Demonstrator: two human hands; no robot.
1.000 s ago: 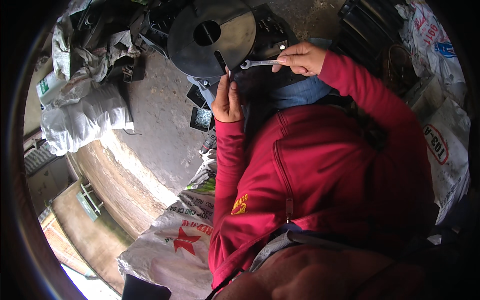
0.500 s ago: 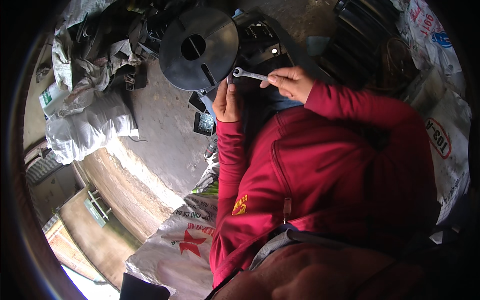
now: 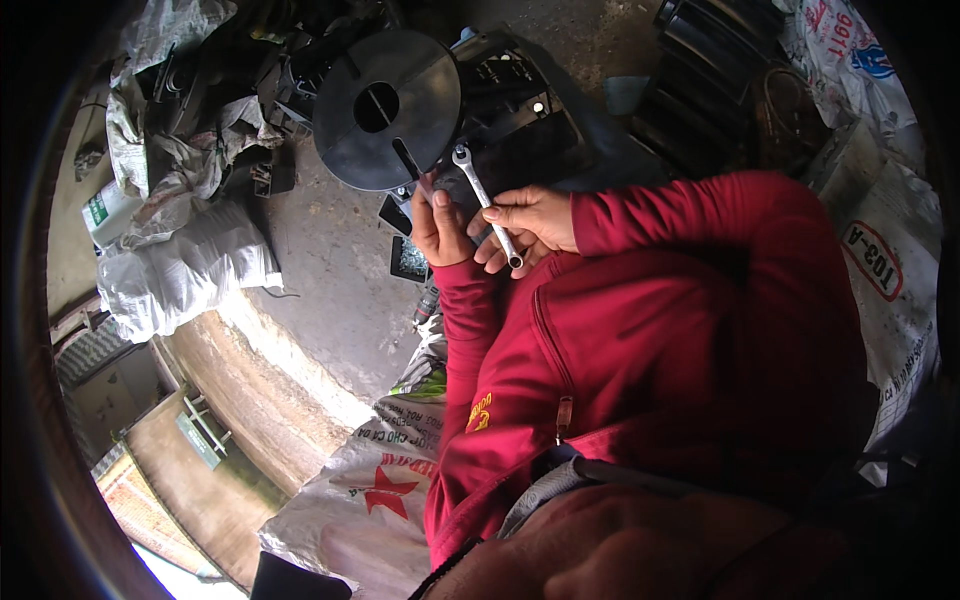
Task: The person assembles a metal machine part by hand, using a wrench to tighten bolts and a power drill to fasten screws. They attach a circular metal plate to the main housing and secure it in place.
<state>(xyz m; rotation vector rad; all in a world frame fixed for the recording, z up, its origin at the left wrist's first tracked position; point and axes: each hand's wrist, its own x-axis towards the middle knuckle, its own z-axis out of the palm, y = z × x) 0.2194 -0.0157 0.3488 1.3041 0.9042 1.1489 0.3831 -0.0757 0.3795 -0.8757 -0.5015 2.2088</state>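
Observation:
A silver combination wrench lies across the fingers of my right hand, its open end up and its ring end near my jacket. The thumb presses it against the fingers. My left hand is closed in a pinch at the near edge of a dark round disc. What its fingertips hold by the disc's slot is too small to make out. The disc has a round centre hole and a slot toward my left hand. The wrench's open end is to the right of the disc, apart from it.
A black tray of small shiny hardware sits on the floor, with a power tool below it. White sacks lie at the left. Stacked dark curved parts stand at the far right. A printed sack is near me.
My right hand has drawn down and left, toward my body. The wrench has swung from nearly level to steep, away from the disc's edge. My left hand shifts slightly down and left.

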